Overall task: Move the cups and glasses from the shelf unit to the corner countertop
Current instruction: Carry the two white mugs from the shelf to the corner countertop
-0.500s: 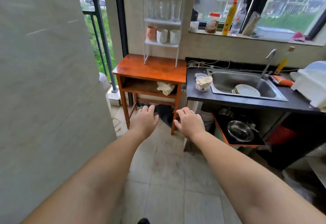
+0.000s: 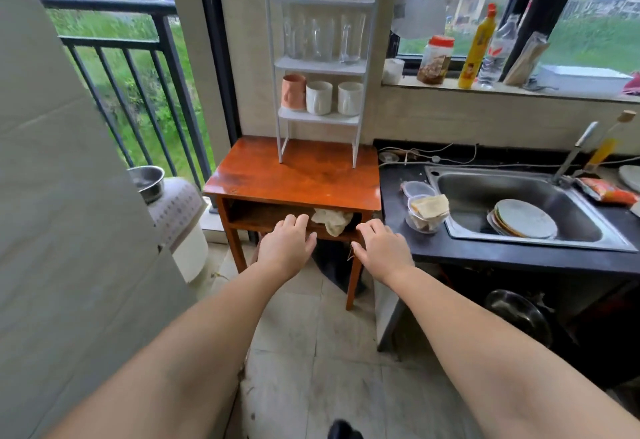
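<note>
Single head-worn wide-angle view, looking forward and steeply down from standing height. Faces a white shelf unit [image 2: 320,64] on a wooden table [image 2: 298,175], centred and near, in arm's reach beyond the left hand [image 2: 285,248] and right hand [image 2: 382,251], both stretched out low in frame. Takes in the sink [image 2: 519,210] at right, a railing [image 2: 114,44] at left, floor tiles at the bottom edge. Edges bowed by the lens. No second view to overlap.
</note>
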The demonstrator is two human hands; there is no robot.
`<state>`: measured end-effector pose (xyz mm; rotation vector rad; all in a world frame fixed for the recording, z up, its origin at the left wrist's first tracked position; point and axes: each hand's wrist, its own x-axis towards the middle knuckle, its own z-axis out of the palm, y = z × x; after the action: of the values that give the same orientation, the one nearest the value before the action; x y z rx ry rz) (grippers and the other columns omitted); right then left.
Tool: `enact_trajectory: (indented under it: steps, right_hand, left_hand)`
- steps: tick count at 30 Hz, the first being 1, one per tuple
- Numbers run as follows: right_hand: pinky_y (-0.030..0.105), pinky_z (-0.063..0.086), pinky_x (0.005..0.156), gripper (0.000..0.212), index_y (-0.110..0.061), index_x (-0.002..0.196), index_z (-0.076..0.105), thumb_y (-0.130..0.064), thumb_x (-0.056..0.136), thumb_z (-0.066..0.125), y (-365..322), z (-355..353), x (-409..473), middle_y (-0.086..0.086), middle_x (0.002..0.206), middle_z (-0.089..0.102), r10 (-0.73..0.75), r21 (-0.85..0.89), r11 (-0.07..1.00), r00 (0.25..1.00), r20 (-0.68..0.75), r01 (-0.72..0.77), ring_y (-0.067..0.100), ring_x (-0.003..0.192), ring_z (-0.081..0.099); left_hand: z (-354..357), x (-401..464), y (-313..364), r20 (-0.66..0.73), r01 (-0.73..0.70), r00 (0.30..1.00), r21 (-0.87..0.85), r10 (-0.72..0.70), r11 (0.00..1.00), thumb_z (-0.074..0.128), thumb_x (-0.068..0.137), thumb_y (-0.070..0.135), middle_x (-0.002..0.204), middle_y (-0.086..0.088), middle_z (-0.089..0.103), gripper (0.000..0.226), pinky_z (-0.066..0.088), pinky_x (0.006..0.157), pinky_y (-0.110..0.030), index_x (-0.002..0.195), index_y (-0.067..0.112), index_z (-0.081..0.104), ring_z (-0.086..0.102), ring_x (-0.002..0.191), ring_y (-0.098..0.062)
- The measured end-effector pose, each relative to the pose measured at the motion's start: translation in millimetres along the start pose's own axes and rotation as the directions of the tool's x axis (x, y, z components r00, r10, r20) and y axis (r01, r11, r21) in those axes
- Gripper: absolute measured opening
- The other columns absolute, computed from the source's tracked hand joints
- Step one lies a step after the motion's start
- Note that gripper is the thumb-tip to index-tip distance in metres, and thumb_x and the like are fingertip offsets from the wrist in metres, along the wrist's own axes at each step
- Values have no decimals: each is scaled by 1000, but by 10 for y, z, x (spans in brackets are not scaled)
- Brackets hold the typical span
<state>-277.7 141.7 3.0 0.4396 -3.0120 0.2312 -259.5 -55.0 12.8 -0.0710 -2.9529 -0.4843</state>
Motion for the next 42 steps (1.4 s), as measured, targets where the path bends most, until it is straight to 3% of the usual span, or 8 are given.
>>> enact_trajectory:
  steps: [9, 19, 25, 29, 32, 34, 37, 42]
  right_hand:
    - [39, 43, 89, 40, -19, 131, 48, -38, 96, 42, 516, 163, 1954, 4, 131, 51, -38, 29, 999, 997, -64, 40, 29, 119, 51]
    - [40, 42, 91, 39, -16, 131, 50, -35, 97, 44, 732, 184, 3518, 5, 131, 51, -11, 105, 994, 993, -117, 24, 27, 116, 54]
    - [40, 48, 90, 47, -10, 139, 40, -30, 97, 46, 658, 205, 4349, 12, 138, 45, 105, 319, 947, 970, -221, -30, 29, 124, 47]
    - [39, 46, 100, 61, -9, 148, 21, -28, 97, 47, 576, 234, 4771, 15, 146, 33, 267, 476, 872, 929, -256, -120, 30, 129, 43]
    - [42, 43, 105, 60, -7, 147, 25, -28, 97, 48, 501, 272, 4976, 18, 143, 39, 445, 604, 767, 858, -254, -219, 32, 130, 43]
    - [41, 42, 106, 55, -6, 144, 32, -28, 96, 49, 478, 274, 5073, 18, 138, 46, 522, 662, 705, 819, -239, -256, 31, 128, 46]
    - [40, 45, 92, 45, -6, 134, 43, -30, 97, 46, 502, 247, 5249, 17, 124, 56, 625, 761, 549, 774, -99, -345, 33, 116, 54]
    - [45, 44, 91, 41, -4, 118, 54, -32, 99, 31, 600, 225, 5439, 19, 108, 61, 676, 886, 276, 731, 97, -372, 35, 106, 57]
  left_hand:
    - [289, 1864, -224, -62, 39, 997, -43, -41, 998, 37, 97, 40, 125, -5, 53, 45, 51, 85, -38, 136, 17, 39, 53, 115, -25]
    - [431, 3451, -541, -70, 120, 989, -127, -129, 985, 37, 96, 42, 133, -5, 52, 47, 49, 80, -39, 137, 20, 37, 54, 117, -26]
    - [444, 4471, -709, -48, 85, 994, -182, -95, 980, 38, 95, 42, 139, -7, 47, 49, 50, 83, -41, 139, 21, 35, 50, 122, -28]
    - [444, 4982, -762, -69, 38, 996, -279, -60, 960, 41, 95, 41, 140, -8, 45, 47, 49, 84, -40, 137, 20, 38, 49, 121, -29]
    - [475, 5211, -723, -36, 86, 993, -397, -109, 914, 41, 95, 42, 129, -9, 52, 43, 44, 78, -32, 129, 16, 47, 55, 108, -27]
    - [518, 5285, -653, 18, 123, 991, -493, -131, 862, 43, 94, 38, 106, -10, 60, 34, 42, 69, -29, 108, 11, 57, 55, 87, -24]
    - [556, 5396, -572, 68, 188, 980, -629, -188, 754, 44, 95, 35, 69, -3, 52, 29, 36, 55, -27, 76, 14, 50, 49, 68, -22]
    - [588, 5532, -528, 169, 280, 956, -770, -240, 573, 41, 96, 38, 82, -15, 56, 40, 53, 86, -50, 89, 1, 53, 60, 86, -34]
